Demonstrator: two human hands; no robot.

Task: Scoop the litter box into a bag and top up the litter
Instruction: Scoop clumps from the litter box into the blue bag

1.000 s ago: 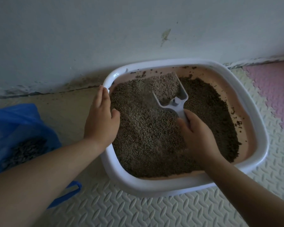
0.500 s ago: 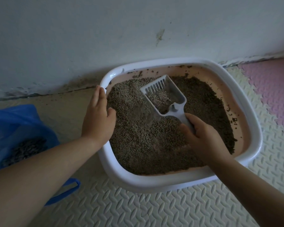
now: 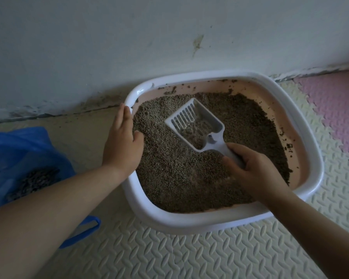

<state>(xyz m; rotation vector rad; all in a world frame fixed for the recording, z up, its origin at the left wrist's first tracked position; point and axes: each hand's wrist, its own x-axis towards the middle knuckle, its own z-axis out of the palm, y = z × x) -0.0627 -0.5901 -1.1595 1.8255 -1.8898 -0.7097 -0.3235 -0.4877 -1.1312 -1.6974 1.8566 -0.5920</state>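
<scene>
A white-rimmed litter box (image 3: 302,125) with a pink inside stands against the wall, filled with brown-grey litter (image 3: 169,178). My right hand (image 3: 256,172) is closed around the handle of a white slotted scoop (image 3: 191,121). The scoop is raised over the litter's middle, slots pointing to the far left, with some litter in its bowl. My left hand (image 3: 122,146) lies on the box's left rim, fingers flat, thumb over the litter. A blue plastic bag (image 3: 18,154) lies open at the left with dark litter (image 3: 36,182) inside.
A white wall (image 3: 169,37) runs right behind the box. The box sits on cream embossed foam mats (image 3: 169,256), with a pink mat (image 3: 334,109) at the right. A blue bag handle (image 3: 85,230) lies on the mat under my left forearm.
The scoop has come up out of the litter at the far side and moved towards the middle, litter sifting out of it. My left hand stays on the rim.
</scene>
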